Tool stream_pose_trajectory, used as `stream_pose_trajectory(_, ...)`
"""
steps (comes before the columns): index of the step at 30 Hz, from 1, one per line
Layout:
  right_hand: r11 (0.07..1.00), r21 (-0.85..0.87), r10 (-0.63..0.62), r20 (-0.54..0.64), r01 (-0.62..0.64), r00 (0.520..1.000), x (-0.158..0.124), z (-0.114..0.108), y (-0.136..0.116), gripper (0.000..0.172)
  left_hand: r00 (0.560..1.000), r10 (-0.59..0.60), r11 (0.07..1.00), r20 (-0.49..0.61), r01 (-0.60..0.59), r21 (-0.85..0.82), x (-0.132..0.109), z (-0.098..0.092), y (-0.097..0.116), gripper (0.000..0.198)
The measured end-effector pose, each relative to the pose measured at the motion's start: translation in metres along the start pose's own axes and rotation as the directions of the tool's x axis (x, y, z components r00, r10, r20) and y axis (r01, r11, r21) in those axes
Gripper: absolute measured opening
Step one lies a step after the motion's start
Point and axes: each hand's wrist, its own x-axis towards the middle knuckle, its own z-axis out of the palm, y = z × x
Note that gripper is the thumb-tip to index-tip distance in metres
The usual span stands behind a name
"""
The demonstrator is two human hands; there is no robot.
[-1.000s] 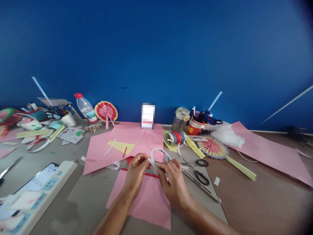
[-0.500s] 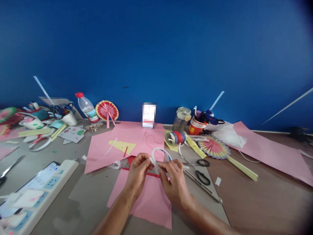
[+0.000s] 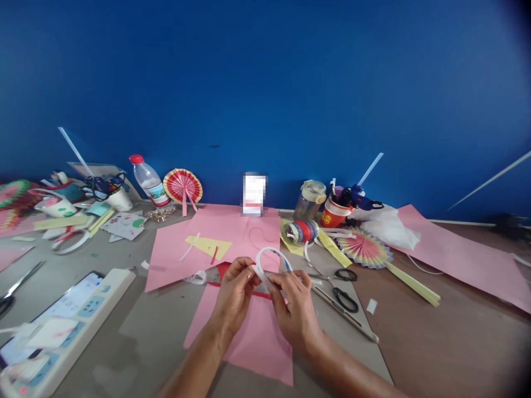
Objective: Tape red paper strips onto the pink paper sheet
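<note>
Over the pink paper (image 3: 257, 354) my two hands share a thin white roll of tape (image 3: 274, 251), its inner side marked with blue. My left hand (image 3: 238, 287) pinches the left side of the roll, apparently at the tape's end. On the lower right of the ring, the fingers of my right hand (image 3: 293, 301) are closed around it. Red strips (image 3: 261, 296) lie on the paper just beneath. To the right of my right hand are black-handled scissors (image 3: 345, 299) and a slim grey utility knife (image 3: 352, 320).
Behind are pink sheets (image 3: 166, 254), a yellow paper piece (image 3: 207, 246), a stack of coloured tape rolls (image 3: 302, 231) and a red paper cup (image 3: 335, 214) of tools. A power strip (image 3: 93, 315) and phone (image 3: 70, 301) lie left. Folded paper fans (image 3: 365, 248) sit on both sides.
The whole view has shifted slightly. Both hands keep their hold on the tape roll, with hardly any movement of the fingers.
</note>
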Motion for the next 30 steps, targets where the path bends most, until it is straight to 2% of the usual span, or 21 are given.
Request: stream_pose_trajectory(30,0.999,-0.023,0.035,-0.023,-0.036,0.999,0.0018,0.0017,0.0,0.016,1.0,0.018,0.999,0.024,-0.019,0.027,-0.0004,-0.0025,-0.0018,0.019)
